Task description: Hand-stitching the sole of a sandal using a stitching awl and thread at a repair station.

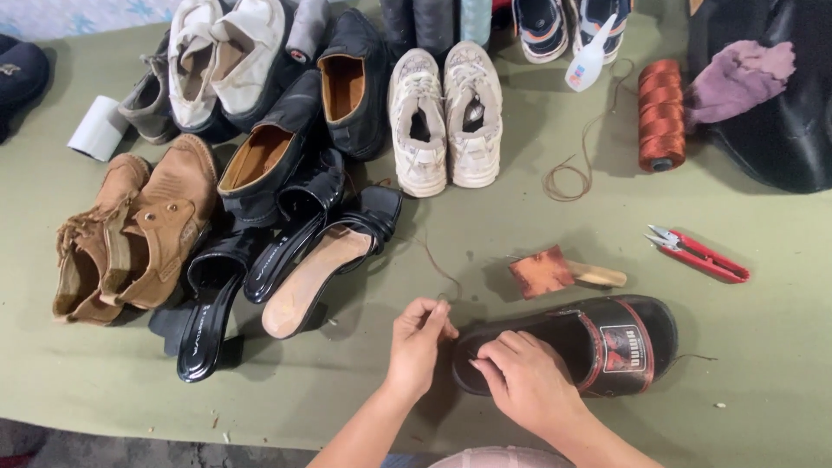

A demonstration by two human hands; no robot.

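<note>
A black slide sandal [598, 342] with a red-trimmed strap lies on the green table [485, 234] in front of me. My right hand [520, 377] presses down on the sandal's heel end, fingers curled over its edge. Just left of the heel, my left hand [418, 342] pinches a thin brown thread [440, 270] that trails up across the table. Whether a needle is in the fingers cannot be told.
Red thread snips [698, 255] lie to the right. A brown leather scrap on a wooden handle [563, 273] sits above the sandal. A rust thread spool [661, 114], a glue bottle [589, 59], white sneakers [445, 117], black heels [321, 260] and tan boots [134, 230] crowd the far and left table.
</note>
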